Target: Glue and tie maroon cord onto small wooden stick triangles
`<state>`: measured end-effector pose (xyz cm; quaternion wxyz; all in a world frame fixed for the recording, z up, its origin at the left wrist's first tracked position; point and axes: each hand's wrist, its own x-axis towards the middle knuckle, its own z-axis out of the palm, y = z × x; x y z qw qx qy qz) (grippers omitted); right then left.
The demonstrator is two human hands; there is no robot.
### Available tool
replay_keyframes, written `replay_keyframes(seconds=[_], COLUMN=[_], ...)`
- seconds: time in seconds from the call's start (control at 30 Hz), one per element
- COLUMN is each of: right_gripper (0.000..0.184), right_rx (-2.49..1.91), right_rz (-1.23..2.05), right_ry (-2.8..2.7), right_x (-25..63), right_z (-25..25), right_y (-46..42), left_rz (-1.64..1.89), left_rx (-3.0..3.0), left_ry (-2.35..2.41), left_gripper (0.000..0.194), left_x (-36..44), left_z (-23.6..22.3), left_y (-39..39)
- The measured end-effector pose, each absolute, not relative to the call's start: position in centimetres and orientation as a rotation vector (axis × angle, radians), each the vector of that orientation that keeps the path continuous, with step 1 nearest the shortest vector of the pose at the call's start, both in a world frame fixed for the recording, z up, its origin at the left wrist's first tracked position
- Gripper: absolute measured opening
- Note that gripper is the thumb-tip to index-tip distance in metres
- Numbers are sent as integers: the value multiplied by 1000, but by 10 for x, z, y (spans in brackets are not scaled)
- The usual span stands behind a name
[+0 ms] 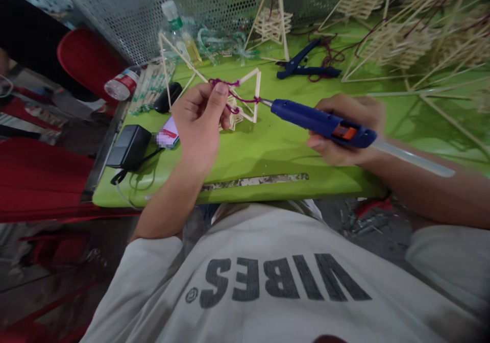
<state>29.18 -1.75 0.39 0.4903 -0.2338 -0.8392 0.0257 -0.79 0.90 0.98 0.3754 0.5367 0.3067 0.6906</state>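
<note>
Fingers (219, 99) of the left hand (199, 121), closed, pinch string (247, 100) at the frame (258, 85) over the table (252, 151); the right hand (354, 111) wraps the glue gun (298, 114) — its tip (265, 101), near the string, could burn them if either hand wobbles.

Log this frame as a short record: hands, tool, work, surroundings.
left_hand: left hand, fingers pinching the frame and its purple cord
right_hand: right hand, wrapped around the glue gun
tool_state: tip pointed at a corner of the frame, contact unclear; glue stick protruding from the back
surface: green table
left_side: adapter, phone
far_side: blue hand tool, open; upright bottle
right_side: stick models
</note>
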Motion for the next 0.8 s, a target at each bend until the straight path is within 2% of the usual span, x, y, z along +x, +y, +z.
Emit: replay_keyframes(seconds=[0.3, 0.47, 0.6, 0.73, 0.8], right_gripper=[40, 34, 35, 45, 50], right_rx=[-527, -564, -573, -603, -659], right_rz=[98, 106, 117, 133, 322], right_ry=[-2014, -2013, -2008, -1975, -1921], right_x=[292, 291, 293, 296, 297], right_z=[3, 3, 4, 0, -5], right_y=[-14, -16, -17, -17, -16], left_rz=[1788, 1760, 1752, 1739, 1724], left_rx=[1486, 1502, 1513, 1512, 1495], left_ry=[956, 1036, 1080, 1039, 997], left_gripper=[53, 45, 49, 51, 51], left_x=[-10, -12, -12, -11, -10], left_z=[22, 28, 30, 30, 29], left_y=[-5, -13, -17, -17, -15])
